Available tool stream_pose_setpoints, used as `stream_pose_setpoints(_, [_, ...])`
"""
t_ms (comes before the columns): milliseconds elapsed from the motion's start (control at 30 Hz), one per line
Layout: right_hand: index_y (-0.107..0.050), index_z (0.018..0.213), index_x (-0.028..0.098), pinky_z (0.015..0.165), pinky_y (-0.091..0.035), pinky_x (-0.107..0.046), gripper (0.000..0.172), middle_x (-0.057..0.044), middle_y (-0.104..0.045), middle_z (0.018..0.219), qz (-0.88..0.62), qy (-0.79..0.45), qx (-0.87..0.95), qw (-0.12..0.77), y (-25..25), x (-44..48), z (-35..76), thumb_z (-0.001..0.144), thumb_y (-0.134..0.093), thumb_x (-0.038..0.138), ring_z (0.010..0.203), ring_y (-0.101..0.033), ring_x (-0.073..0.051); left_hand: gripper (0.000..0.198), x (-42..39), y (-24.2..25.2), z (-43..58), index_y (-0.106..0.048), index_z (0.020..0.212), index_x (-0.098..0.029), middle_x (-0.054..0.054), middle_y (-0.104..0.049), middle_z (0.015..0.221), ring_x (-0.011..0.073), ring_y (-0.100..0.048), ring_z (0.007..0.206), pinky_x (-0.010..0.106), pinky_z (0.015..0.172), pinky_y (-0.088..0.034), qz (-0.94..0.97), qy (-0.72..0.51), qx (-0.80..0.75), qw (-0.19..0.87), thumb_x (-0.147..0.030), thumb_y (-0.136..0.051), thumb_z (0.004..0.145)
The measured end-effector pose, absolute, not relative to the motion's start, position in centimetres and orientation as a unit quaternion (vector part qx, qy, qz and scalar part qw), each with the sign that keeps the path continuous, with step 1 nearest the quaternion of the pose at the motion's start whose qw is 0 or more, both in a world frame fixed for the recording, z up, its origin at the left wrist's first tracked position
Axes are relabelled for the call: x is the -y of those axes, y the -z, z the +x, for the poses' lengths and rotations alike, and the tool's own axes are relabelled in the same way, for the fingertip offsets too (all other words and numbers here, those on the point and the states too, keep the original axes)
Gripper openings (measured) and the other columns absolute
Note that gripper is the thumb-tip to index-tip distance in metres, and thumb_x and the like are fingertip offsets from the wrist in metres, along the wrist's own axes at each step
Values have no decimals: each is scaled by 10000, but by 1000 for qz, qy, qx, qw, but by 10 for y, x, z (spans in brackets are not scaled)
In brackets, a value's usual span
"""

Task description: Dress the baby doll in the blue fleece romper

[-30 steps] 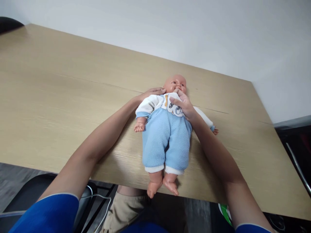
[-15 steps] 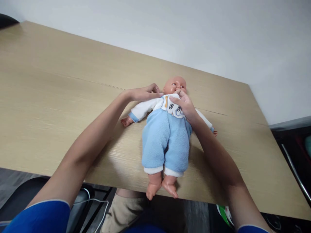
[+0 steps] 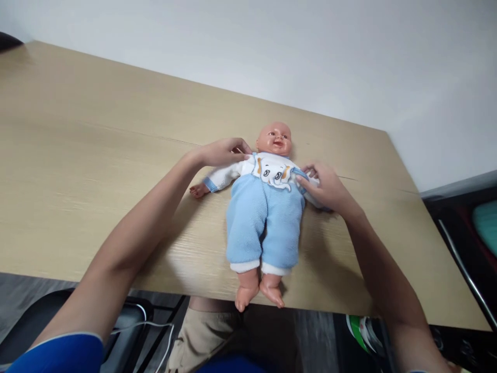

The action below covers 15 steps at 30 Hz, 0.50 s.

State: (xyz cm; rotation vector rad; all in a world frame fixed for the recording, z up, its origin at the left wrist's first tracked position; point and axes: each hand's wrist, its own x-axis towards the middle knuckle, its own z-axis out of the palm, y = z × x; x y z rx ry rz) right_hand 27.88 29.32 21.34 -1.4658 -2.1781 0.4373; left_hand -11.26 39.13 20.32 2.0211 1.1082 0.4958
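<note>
A bald baby doll [image 3: 277,139] lies on its back with its face up. It wears an outfit [image 3: 248,217] of light-blue fleece trousers with a white top, and an elephant face with orange ears is on the chest. At the doll's shoulder, on the left of the view, my left hand [image 3: 227,151] has bent fingers, thumb and fingertips closed on the white cloth. My right hand [image 3: 326,186] is at the other side of the chest, pinching the blue-edged part of the outfit near the armpit. It covers much of that sleeve. The doll's bare feet reach the table's near edge.
The wooden table [image 3: 116,103] runs back to a pale wall [image 3: 310,52]. Below its near edge are a black chair [image 3: 42,321], a white cable [image 3: 166,336] and a green-and-white item [image 3: 359,331]. At the right stand a metal bar [image 3: 460,264] and a teal object [image 3: 485,223].
My right hand has moved from the doll's chin and collar, down and right to the side of its chest, uncovering the mouth and elephant face. My left hand stays at the shoulder.
</note>
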Motion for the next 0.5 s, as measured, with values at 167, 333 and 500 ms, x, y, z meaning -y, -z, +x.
stream_pose_setpoints(167, [-695, 1530, 270, 1279, -554, -642, 699, -199, -753, 1519, -548, -151, 782, 254, -166, -243, 348, 1010, -843, 713, 1427, -697, -439, 162, -370, -217, -88, -731, 1208, -228, 142, -817, 1335, 359, -732, 1347, 538, 1248, -544, 848, -252, -428, 184, -324, -677, 1089])
stream_pose_setpoints(333, [-738, 1435, 272, 1192, -615, -659, 674, -172, -823, 1411, -582, -195, 716, 332, -139, -224, 373, 922, -944, 658, 1278, -776, -418, 179, -343, -223, -10, -722, 1263, -203, 174, -769, 1394, 381, -665, 1433, 566, 1335, -464, 891, -296, -327, 111, -343, -679, 1159])
stream_pose_setpoints(500, [-723, 1307, 286, 1080, -699, -541, 685, -93, -828, 1242, -574, -264, 619, 467, -148, -238, 362, 796, -1060, 595, 1123, -817, -334, 267, -341, -207, 45, -778, 1314, -172, 192, -855, 1296, 382, -762, 1283, 544, 1168, -536, 905, -225, -339, 123, -373, -685, 1165])
